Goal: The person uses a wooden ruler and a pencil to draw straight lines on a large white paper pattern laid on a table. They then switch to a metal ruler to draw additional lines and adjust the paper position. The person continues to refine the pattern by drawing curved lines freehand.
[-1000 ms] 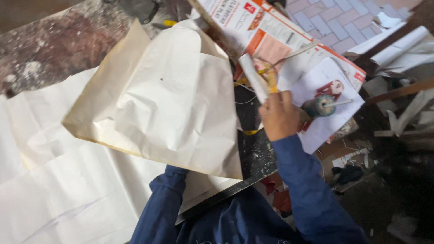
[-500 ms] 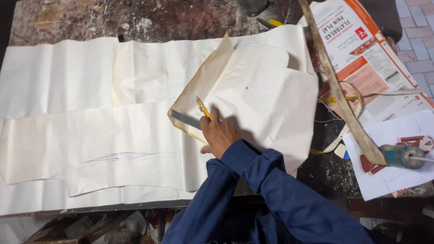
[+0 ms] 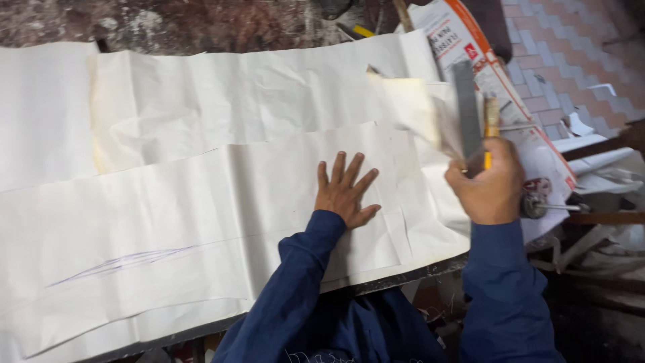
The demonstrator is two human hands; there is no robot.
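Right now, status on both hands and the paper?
Left hand flat, fingers spread, on wide creased white paper sheet. Right hand raised, gripping grey metal ruler and yellow pencil. Nothing blocking.

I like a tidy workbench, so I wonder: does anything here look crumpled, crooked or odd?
Yes. The pale paper sheets are creased and overlap unevenly, and a faint pencil scribble crosses the lower left. The left hand presses flat on them. The right hand lifts a blurred folded sheet, a grey ruler and a pencil.

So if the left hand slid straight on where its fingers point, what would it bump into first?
Nothing solid soon: the left hand lies flat on white paper, fingers pointing up the table. More paper lies ahead, then probably the dark tabletop.
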